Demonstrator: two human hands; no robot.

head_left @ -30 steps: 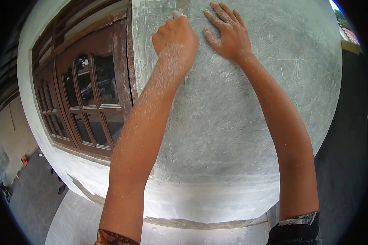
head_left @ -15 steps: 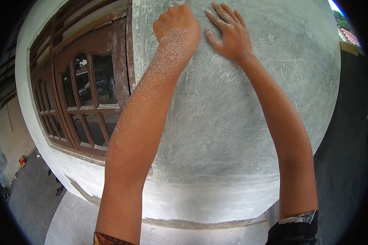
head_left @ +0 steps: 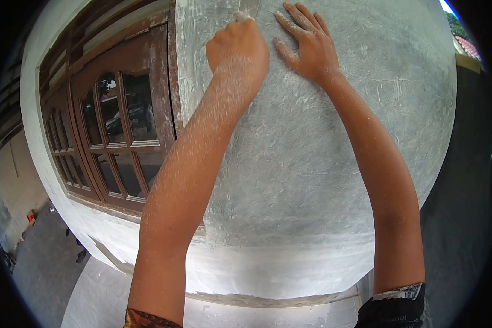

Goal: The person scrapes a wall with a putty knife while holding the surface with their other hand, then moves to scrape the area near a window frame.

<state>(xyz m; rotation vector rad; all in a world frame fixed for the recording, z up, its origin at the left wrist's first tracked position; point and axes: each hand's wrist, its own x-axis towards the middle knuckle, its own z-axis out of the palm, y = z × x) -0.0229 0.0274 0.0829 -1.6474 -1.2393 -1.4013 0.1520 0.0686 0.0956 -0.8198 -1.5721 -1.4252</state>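
Observation:
My left hand (head_left: 238, 49) is closed in a fist around a scraper (head_left: 249, 6), whose flat blade shows at the top edge against the grey wall (head_left: 290, 164). Most of the handle is hidden inside my fingers. White dust and crumbs cover the back of that wrist and forearm. To its right, my right hand (head_left: 310, 52) lies against the wall with fingers spread and nothing in it. Whitish powder coats its fingers. The wall surface is rough and mottled, with fine cracks and pale patches.
A brown wooden window (head_left: 117, 120) with glass panes is set in the wall on the left. Below runs a pale ledge (head_left: 279, 314). Dark sheeting (head_left: 459, 164) stands beyond the wall's right edge, and a paved floor (head_left: 44, 257) lies lower left.
My left hand has shifted slightly down, and the scraper's blade has come into view above it. Dust on that forearm is streaked by motion. My right hand has barely moved.

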